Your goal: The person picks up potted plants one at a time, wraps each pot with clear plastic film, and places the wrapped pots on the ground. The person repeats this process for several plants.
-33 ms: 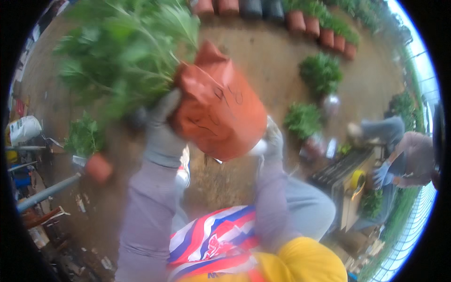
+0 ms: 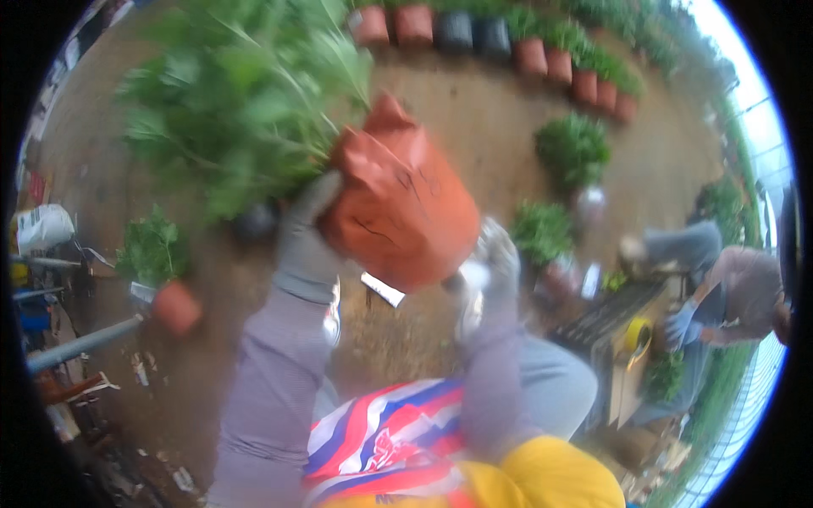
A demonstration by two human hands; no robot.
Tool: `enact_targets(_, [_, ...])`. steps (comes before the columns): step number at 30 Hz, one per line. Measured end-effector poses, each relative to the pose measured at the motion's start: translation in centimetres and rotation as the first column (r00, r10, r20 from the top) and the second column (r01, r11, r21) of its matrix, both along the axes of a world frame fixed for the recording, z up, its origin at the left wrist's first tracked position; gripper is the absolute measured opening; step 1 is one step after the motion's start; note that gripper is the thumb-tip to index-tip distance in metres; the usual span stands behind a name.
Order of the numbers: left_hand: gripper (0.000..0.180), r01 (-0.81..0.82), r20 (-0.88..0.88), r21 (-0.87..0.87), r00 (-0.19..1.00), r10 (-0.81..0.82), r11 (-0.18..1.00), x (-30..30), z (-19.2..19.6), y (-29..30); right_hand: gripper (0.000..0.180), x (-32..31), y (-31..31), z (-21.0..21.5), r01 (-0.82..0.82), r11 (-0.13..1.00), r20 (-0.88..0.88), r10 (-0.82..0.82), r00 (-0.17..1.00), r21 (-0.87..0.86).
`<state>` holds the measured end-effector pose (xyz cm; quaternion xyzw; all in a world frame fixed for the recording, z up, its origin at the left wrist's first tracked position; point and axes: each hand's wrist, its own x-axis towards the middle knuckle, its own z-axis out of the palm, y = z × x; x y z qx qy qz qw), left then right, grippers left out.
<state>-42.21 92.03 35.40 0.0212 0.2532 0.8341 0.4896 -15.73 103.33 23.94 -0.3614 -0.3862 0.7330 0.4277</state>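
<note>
I hold a red-orange plastic grow bag (image 2: 402, 216) tipped on its side, its bushy green plant (image 2: 246, 102) pointing up and left. My left hand (image 2: 305, 241), in a grey glove, grips the bag near its mouth, beside the stems. Wearing a light glove, my right hand (image 2: 495, 267) supports the bag's lower right end. Both purple sleeves rise from the lower edge. A white flat piece (image 2: 383, 289) shows on the brown soil just under the bag.
A row of potted plants (image 2: 542, 51) lines the far edge. Single potted plants stand at left (image 2: 161, 271) and right (image 2: 572, 148), (image 2: 542, 233). Another person (image 2: 728, 288) crouches at right by a dark crate (image 2: 605, 317) and a yellow roll (image 2: 635, 334). A metal pipe (image 2: 80, 343) lies at left.
</note>
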Motion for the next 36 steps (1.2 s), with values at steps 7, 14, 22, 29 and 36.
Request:
enact_targets(7, [0.046, 0.037, 0.073, 0.031, 0.997, -0.039, 0.999, 1.4, -1.3, 2.7, 0.021, -5.9, -2.4, 22.4, -0.404, 0.869, 0.227, 0.348, 0.91, 0.285])
enact_targets(14, [0.038, 0.134, 0.093, 0.235, 0.983, -0.159, 0.963, 4.7, 0.3, 2.6, 0.009, -10.8, -3.8, 22.8, -0.449, 0.123, 0.455, -0.426, 0.782, 0.885])
enact_targets(22, [0.042, 0.229, 0.081, 0.429, 0.954, -0.289, 0.874, 4.4, 2.6, 2.2, 0.049, -12.2, -1.4, 24.5, -0.498, 0.768, 0.679, 0.113, 0.725, 0.404])
enact_targets(29, [0.044, 0.193, 0.031, 0.48, 0.971, -0.237, 0.856, 3.4, 3.1, -0.2, 0.051, -13.8, -1.0, 24.7, -0.505, 0.806, 0.613, 0.236, 0.754, 0.31])
enact_targets(36, [0.04, 0.154, 0.037, 0.399, 0.982, -0.184, 0.904, 2.5, 1.4, 2.0, 0.029, -14.3, -3.7, 27.8, -0.361, 0.857, 0.313, 0.251, 0.916, 0.369])
